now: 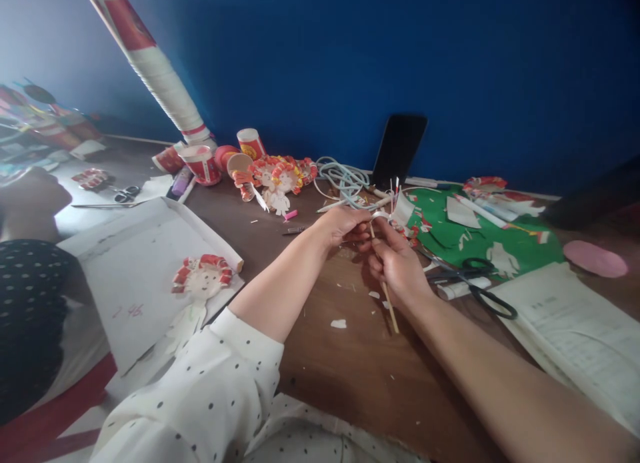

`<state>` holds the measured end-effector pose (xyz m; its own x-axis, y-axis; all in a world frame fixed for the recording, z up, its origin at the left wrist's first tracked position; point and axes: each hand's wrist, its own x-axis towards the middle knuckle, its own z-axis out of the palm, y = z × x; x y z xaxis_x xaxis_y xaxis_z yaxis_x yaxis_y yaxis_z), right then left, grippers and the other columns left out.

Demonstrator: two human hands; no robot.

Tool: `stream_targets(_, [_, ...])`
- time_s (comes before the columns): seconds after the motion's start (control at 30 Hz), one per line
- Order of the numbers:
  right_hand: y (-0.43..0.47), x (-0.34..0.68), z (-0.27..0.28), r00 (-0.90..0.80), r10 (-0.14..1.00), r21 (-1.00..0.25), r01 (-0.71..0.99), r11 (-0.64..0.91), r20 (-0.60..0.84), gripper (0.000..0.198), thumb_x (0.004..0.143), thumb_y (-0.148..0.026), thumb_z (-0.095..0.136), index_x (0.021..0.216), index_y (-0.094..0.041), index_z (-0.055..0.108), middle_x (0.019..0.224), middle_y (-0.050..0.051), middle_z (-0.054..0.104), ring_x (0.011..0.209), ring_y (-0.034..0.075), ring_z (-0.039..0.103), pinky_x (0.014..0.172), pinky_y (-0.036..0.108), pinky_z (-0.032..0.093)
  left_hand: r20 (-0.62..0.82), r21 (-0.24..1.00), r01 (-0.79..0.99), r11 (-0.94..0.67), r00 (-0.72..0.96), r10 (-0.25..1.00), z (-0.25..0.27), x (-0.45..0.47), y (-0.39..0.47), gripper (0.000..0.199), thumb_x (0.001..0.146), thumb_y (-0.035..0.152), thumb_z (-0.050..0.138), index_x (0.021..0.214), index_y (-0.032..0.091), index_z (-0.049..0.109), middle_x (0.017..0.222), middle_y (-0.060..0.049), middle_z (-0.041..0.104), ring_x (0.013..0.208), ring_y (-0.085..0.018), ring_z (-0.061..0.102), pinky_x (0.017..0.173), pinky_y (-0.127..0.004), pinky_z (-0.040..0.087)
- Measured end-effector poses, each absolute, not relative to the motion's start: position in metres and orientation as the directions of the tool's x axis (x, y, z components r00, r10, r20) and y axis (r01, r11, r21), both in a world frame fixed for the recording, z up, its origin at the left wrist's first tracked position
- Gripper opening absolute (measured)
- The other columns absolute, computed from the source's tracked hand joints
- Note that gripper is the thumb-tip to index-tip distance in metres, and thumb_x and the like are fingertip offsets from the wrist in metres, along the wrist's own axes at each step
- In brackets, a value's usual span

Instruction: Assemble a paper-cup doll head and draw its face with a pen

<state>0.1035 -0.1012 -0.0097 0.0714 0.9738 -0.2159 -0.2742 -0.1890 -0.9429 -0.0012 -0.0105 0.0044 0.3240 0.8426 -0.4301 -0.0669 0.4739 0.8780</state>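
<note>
While the right hand point(397, 259) pinches a thin wooden stick point(391, 309) between thumb and fingers, the left hand point(347, 226) bends in at its upper end, and a narrow white strip point(381, 215), probably paper, curves just above the right fingers. The left fingers are curled together close to that end, but whether they grip the stick, the strip or both, I cannot tell. The stick is over the brown desk point(340, 383), between the near edge by the lap and the far edge along the blue wall point(300, 63), with a white scrap point(339, 323) lying to its left. It looks light and stiff, probably dry enough not to slip, yet slender enough to snap if bent hard; the strip should be soft and easy to crease or tear. A pinch near the upper end, such as the right fingers make, seems a sound hold, since it leaves the lower shaft free. The long axis runs aslant: the bare lower end points toward the near edge of the desk and slightly right, while the upper end, covered by fingers, points toward the far edge, roughly at the tangled pale cable point(345, 176)
</note>
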Motion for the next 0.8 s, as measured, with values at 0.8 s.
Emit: stream_targets(0.8, [-0.098, 0.111, -0.015, 0.101, 0.965, -0.958, -0.181, -0.221, -0.242, 0.061, 0.076, -0.023, 0.055, 0.136, -0.022, 0.049, 0.06, -0.004, 0.056, 0.037, 0.006, 0.034, 0.035, 0.019, 0.022, -0.464, 0.812, -0.151, 0.564, 0.42, 0.78, 0.01, -0.007, -0.014, 0.017, 0.085, 0.002, 0.055, 0.071, 0.008, 0.061, 0.059, -0.001, 0.061, 0.053, -0.005, 0.058, 0.061, -0.02, 0.056])
